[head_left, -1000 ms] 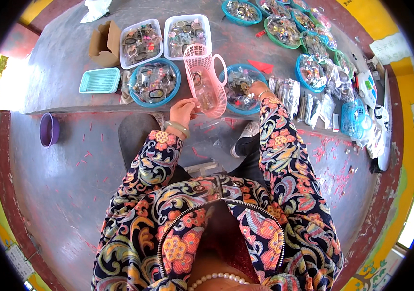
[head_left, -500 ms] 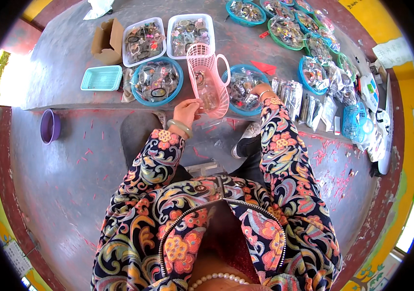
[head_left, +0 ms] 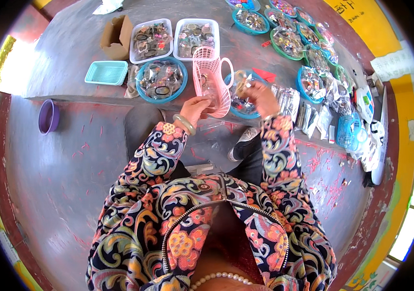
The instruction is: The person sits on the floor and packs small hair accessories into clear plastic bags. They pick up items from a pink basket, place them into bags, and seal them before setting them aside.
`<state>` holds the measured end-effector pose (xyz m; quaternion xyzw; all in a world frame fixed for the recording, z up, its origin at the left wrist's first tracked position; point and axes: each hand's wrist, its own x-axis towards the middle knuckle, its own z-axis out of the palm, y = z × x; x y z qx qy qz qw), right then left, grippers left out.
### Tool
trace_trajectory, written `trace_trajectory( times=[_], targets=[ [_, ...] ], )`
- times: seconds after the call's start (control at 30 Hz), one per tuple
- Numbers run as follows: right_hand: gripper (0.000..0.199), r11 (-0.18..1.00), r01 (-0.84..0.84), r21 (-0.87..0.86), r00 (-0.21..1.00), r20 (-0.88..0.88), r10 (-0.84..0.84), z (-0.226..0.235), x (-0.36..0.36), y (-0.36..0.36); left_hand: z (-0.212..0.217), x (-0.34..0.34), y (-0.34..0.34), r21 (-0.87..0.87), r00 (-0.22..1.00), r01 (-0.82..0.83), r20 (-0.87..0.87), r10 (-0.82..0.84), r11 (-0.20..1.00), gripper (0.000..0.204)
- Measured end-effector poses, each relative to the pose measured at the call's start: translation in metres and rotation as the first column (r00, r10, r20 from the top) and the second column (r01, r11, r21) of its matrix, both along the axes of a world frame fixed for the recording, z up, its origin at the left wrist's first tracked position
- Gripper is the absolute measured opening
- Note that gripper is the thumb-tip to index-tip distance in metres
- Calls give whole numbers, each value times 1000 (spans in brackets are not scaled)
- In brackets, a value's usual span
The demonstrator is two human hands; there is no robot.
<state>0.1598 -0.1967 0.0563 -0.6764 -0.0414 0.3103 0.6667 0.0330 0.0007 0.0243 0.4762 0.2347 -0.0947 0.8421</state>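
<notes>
My left hand point(head_left: 195, 108) is closed on the near left rim of a long pink plastic basket point(head_left: 224, 104) with a loop handle on its right side. Clear packets point(head_left: 208, 85) lie inside this basket. My right hand point(head_left: 264, 99) is closed, pinching a small tan packet point(head_left: 241, 81) above a round blue basket point(head_left: 251, 116). More clear-wrapped small items fill the blue basket, partly hidden under that hand. Another round blue basket point(head_left: 186, 83), full of similar packets, stands left of the pink one.
Behind are two white trays point(head_left: 218, 46) of packets and a cardboard box point(head_left: 111, 44). A turquoise tray point(head_left: 106, 72) sits left. Rightward lie silvery packets point(head_left: 287, 99) and several filled round baskets point(head_left: 289, 43). A purple tub point(head_left: 48, 117) stands beyond the ledge's near edge.
My right hand has risen out of the round blue basket with a small tan packet. My left hand remains at the near end of the pink basket.
</notes>
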Motion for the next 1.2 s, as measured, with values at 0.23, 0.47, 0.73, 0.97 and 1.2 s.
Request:
trace_trajectory(
  times=[0.23,0.47,0.73,0.97,1.2],
  targets=[
    [17,996,-9,87,997,-74,16,-11,-85,37,11,-5,2,-137,994,77,89,-65,988,19],
    [27,979,70,192,997,26,-76,-22,-83,46,-3,-6,7,-156,992,40,125,-21,987,20],
    [28,949,129,288,984,-154,-88,-27,-87,50,-14,-2,-1,-284,984,98,173,-49,954,21],
    [27,942,180,282,978,-150,-142,-31,-84,53,-21,-2,-2,-285,968,146,238,-78,947,20],
    [23,945,202,257,972,-166,-163,-35,-84,54,-18,-2,-4,-252,986,3,160,39,968,16]
  ],
)
